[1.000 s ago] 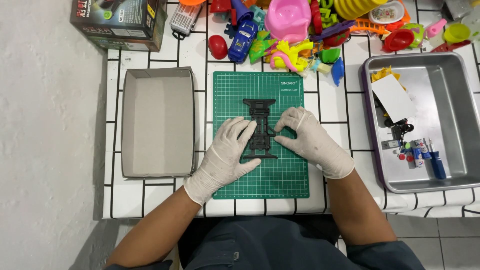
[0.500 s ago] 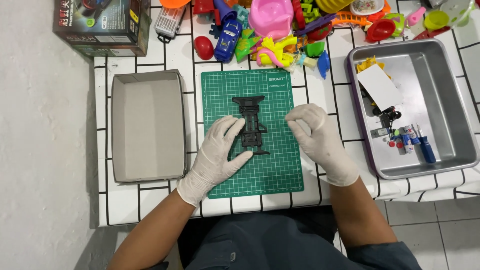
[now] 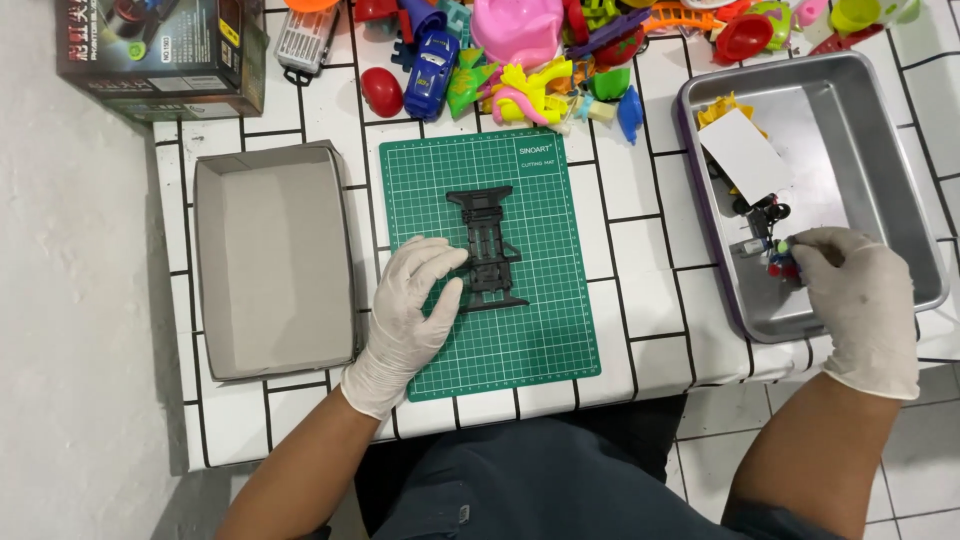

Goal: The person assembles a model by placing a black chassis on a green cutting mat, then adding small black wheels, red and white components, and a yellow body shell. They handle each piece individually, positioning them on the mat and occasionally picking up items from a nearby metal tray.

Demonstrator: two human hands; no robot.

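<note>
dark printed carton at table's far-left corner; open grey box below it.

Black plastic toy-car chassis: flat on the green cutting mat, long axis running away from the body, slightly tilted. Wider cross-bars at far and near ends, open ribbed frame between. No wheels or shell fitted. Left edge touched by fingers of the gloved left hand, palm down on the mat.

Small parts in the metal tray: cluster near the tray's near-left corner, dark pieces with blue, red and green bits. Gloved right hand pinching among them; exact piece too small to tell.
</note>
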